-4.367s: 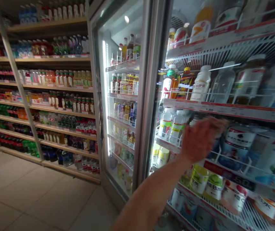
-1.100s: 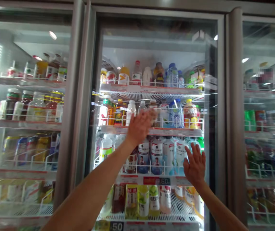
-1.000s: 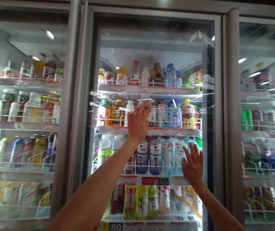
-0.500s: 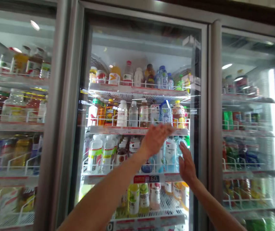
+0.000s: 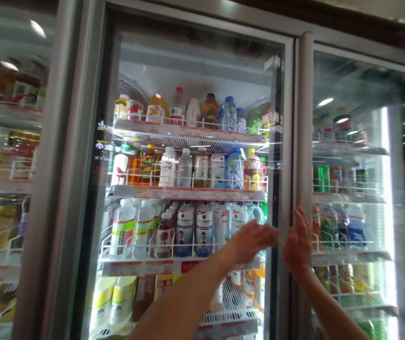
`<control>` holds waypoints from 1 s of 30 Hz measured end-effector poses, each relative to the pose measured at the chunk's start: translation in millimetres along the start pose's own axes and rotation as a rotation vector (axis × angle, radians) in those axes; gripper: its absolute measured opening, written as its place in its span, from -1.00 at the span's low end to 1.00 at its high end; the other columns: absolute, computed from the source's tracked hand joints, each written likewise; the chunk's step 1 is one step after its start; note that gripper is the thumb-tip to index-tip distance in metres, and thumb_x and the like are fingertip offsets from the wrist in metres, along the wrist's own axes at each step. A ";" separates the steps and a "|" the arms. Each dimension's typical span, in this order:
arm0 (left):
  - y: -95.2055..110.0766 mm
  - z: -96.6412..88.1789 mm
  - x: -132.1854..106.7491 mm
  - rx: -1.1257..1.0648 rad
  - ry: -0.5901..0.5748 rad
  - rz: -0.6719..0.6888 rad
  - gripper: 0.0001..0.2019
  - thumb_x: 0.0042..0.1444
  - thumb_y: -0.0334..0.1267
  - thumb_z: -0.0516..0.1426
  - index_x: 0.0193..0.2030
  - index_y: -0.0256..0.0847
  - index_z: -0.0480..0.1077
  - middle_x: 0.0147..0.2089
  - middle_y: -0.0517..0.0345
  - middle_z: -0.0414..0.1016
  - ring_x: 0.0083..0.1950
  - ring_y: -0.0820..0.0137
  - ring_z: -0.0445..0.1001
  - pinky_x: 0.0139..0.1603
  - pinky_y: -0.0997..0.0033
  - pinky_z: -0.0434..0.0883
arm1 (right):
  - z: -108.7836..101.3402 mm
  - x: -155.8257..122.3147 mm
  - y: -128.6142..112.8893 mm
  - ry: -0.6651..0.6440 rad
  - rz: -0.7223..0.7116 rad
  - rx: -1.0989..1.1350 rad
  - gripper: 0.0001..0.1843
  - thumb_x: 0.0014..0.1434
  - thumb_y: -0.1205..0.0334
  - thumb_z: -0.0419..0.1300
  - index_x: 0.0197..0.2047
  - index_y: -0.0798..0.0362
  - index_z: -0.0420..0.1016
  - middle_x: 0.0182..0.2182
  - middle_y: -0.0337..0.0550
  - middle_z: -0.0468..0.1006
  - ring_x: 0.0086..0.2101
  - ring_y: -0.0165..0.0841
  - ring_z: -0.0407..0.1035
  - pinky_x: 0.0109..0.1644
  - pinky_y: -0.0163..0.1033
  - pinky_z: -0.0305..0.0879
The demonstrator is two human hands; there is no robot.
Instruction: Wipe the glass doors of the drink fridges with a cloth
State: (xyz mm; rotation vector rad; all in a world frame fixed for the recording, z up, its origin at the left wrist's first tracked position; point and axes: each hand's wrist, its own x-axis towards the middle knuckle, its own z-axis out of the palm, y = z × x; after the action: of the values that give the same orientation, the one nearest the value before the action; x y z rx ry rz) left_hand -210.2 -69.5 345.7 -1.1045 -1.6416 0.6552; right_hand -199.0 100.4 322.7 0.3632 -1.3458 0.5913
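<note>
My left hand reaches across the middle glass door of a drinks fridge, with its blurred fingers stretched to the right and nothing visible in them. Close to those fingertips, my right hand is raised in front of the metal door frame, fingers pointing up and somewhat bent, also holding nothing that I can see. Whether either hand touches the frame or glass, I cannot tell. Behind my left hand, white-labelled water bottles stand on a shelf, and my forearm hides part of the shelf below.
Wire-fronted shelves carry rows of bottles behind the glass. A left fridge door and a right fridge door flank the middle one, with more drinks inside. A thick metal upright separates the left and middle doors.
Both hands have moved right and somewhat lower. My right hand has gone from in front of the bottles to the door frame, and my left hand has followed. The view has shifted right.
</note>
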 end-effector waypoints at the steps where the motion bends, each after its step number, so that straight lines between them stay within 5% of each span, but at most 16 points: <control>1: 17.7 6.8 -5.9 -0.009 -0.007 0.109 -0.52 0.16 -0.33 -0.10 0.25 -0.10 0.08 0.35 0.25 0.00 0.35 0.34 -0.04 0.32 0.17 -0.02 | -3.1 1.6 2.6 -0.008 -0.015 -0.014 -0.50 0.26 0.23 -0.19 0.26 0.04 0.07 0.22 0.01 0.15 0.21 -0.19 0.04 0.25 0.13 -0.05; 4: 13.5 7.4 -9.9 -0.021 0.021 0.131 -0.52 0.16 -0.34 -0.11 0.25 -0.08 0.08 0.33 0.27 0.05 0.34 0.36 0.00 0.32 0.16 -0.01 | -8.9 3.7 7.8 -0.040 -0.049 -0.036 -0.51 0.25 0.24 -0.17 0.25 0.03 0.10 0.22 -0.02 0.16 0.21 -0.19 0.04 0.26 0.14 -0.09; 7: -40.5 -9.5 2.8 0.005 0.083 -0.278 -0.50 0.18 -0.39 -0.15 0.28 -0.09 0.01 0.35 0.17 -0.01 0.36 0.22 -0.07 0.30 -0.08 -0.06 | -6.4 2.3 4.5 -0.039 -0.035 -0.014 -0.51 0.25 0.25 -0.17 0.24 0.01 0.10 0.23 -0.03 0.14 0.22 -0.21 0.02 0.24 0.12 -0.01; 9: -55.0 -14.5 1.1 0.011 0.102 -0.414 -0.52 0.20 -0.36 -0.16 0.28 -0.12 0.01 0.36 0.12 -0.03 0.37 0.15 -0.12 0.29 -0.15 -0.10 | -0.6 -0.4 -3.0 -0.051 -0.013 0.010 -0.51 0.25 0.25 -0.18 0.24 0.00 0.10 0.23 -0.03 0.13 0.21 -0.21 0.03 0.21 0.09 0.05; 11: -37.4 -10.5 -19.1 -0.007 0.094 -0.246 -0.53 0.20 -0.33 -0.14 0.27 -0.11 0.04 0.35 0.16 0.00 0.37 0.20 -0.09 0.32 -0.07 -0.10 | 6.7 -4.6 -12.6 -0.076 -0.012 0.031 -0.51 0.25 0.25 -0.18 0.24 -0.01 0.10 0.23 -0.03 0.13 0.20 -0.22 0.05 0.20 0.07 0.09; 14: 2.9 -1.8 -71.1 -0.059 0.057 0.245 -0.61 0.20 -0.30 -0.11 0.15 0.04 0.22 0.31 0.38 0.10 0.34 0.37 -0.01 0.35 0.16 -0.08 | 18.9 -11.5 -27.2 -0.131 -0.060 0.040 -0.51 0.25 0.26 -0.15 0.25 -0.04 0.08 0.23 -0.03 0.12 0.20 -0.22 0.05 0.18 0.06 0.11; 16: -2.1 -7.9 -102.0 -0.070 0.049 0.322 -0.64 0.20 -0.27 -0.10 0.09 0.15 0.26 0.29 0.51 0.12 0.34 0.43 -0.03 0.37 0.19 -0.12 | 28.4 -14.4 -37.1 -0.162 -0.107 0.029 -0.51 0.24 0.27 -0.13 0.25 -0.06 0.07 0.23 -0.04 0.12 0.20 -0.21 0.05 0.17 0.06 0.10; 18: -38.8 -25.8 -122.9 -0.026 0.075 0.125 -0.64 0.20 -0.28 -0.07 0.10 0.15 0.24 0.29 0.48 0.12 0.36 0.40 -0.08 0.37 0.10 -0.18 | 39.7 -15.8 -48.3 -0.171 -0.144 0.005 -0.50 0.24 0.28 -0.12 0.25 -0.07 0.07 0.24 -0.05 0.10 0.21 -0.21 0.02 0.19 0.07 0.05; 20: -82.4 -47.1 -138.8 0.073 0.144 -0.222 -0.61 0.18 -0.35 -0.03 0.13 0.06 0.23 0.28 0.32 0.15 0.38 0.33 -0.15 0.35 0.00 -0.20 | 52.3 -17.1 -61.2 -0.170 -0.169 -0.021 -0.50 0.23 0.29 -0.11 0.25 -0.08 0.07 0.26 -0.07 0.07 0.22 -0.22 -0.01 0.23 0.07 -0.03; 22: -101.2 -61.1 -159.5 0.146 0.206 -0.464 -0.61 0.16 -0.38 0.00 0.13 -0.04 0.24 0.27 0.17 0.18 0.39 0.29 -0.20 0.33 -0.02 -0.17 | 64.5 -20.9 -74.4 -0.193 -0.200 -0.040 -0.49 0.23 0.30 -0.10 0.25 -0.08 0.05 0.28 -0.09 0.03 0.24 -0.23 -0.06 0.26 0.07 -0.11; 24: -82.2 -62.7 -190.0 0.117 0.169 -0.400 -0.62 0.16 -0.37 0.01 0.13 -0.07 0.25 0.27 0.15 0.18 0.39 0.29 -0.18 0.33 0.02 -0.13 | 74.1 -28.0 -85.2 -0.237 -0.242 -0.057 -0.47 0.23 0.30 -0.10 0.27 -0.09 0.02 0.30 -0.12 -0.03 0.27 -0.22 -0.14 0.28 0.07 -0.18; 28: -10.6 -49.4 -259.7 -0.034 -0.017 0.042 -0.70 0.18 -0.20 -0.01 0.05 0.02 0.31 0.30 0.34 0.10 0.36 0.41 -0.07 0.36 0.17 -0.11 | 83.7 -45.3 -92.9 -0.270 -0.295 -0.111 -0.40 0.22 0.28 -0.09 0.31 -0.11 -0.11 0.32 -0.16 -0.14 0.28 -0.19 -0.24 0.29 0.11 -0.28; 30: -11.3 -50.5 -282.0 -0.013 -0.022 0.041 -0.71 0.19 -0.21 -0.01 0.04 0.03 0.32 0.30 0.38 0.10 0.36 0.44 -0.05 0.37 0.21 -0.10 | 85.4 -50.2 -91.3 -0.263 -0.297 -0.131 -0.39 0.22 0.28 -0.08 0.32 -0.13 -0.14 0.32 -0.17 -0.15 0.28 -0.19 -0.23 0.29 0.10 -0.28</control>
State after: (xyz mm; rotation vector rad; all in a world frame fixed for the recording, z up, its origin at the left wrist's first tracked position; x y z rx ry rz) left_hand -146.5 -331.8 249.0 -1.1465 -1.6482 0.6858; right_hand -218.8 -30.7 298.9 0.5365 -1.5373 0.2106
